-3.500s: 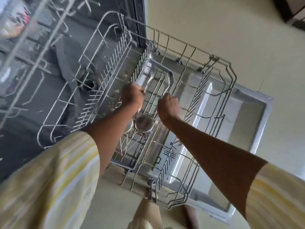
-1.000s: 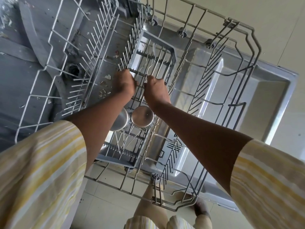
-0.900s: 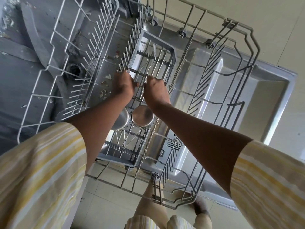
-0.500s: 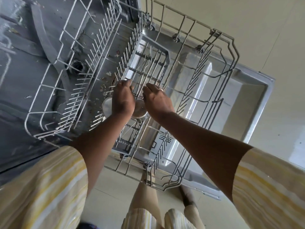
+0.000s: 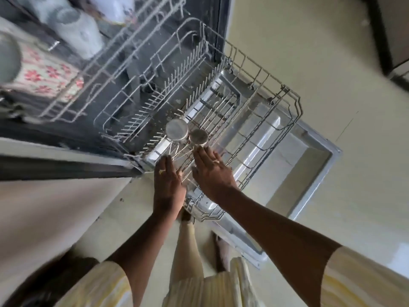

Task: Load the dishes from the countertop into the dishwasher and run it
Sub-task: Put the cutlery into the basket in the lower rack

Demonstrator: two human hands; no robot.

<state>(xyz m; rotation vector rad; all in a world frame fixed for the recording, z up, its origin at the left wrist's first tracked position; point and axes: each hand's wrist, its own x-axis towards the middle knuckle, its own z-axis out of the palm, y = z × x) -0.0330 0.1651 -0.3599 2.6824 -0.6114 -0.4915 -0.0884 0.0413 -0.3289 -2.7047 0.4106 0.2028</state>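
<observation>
Both hands flat, fingers straight, gripping nothing. Left hand (image 5: 169,185) hangs over the near corner of the lower rack (image 5: 297,103), fingertips pointing into it, a ring showing on one finger. Right hand (image 5: 213,173) lies just beside it, over the rack's near end, also ringed. Its fingertips reach almost to the nearer cup, but contact cannot be judged from this angle.

Lower rack: pale coated wire, drawn fully out of the tub and sitting over the lowered dishwasher door (image 5: 314,165). Rows of short upright tines run along its tub side, with wider loops along its outer side. A grey slotted cutlery frame (image 5: 223,99) sits inside the rack toward its far end.

Dishes in the rack so far are two. One steel cup (image 5: 177,129) stands mouth down among the tines near the rack's near end, its round flat base up, dull and shiny. A second steel cup (image 5: 198,136), also inverted, sits right against it on the outer side, with a smaller-looking base.

Above the rack on its tub side, an upper rack (image 5: 124,54) juts out, badly blurred. Beyond that is a counter edge with a red-flowered cloth (image 5: 48,74) and white vessels (image 5: 75,29), all smeared. Below the rack's near end are the person's leg (image 5: 188,251) and striped yellow sleeves.
</observation>
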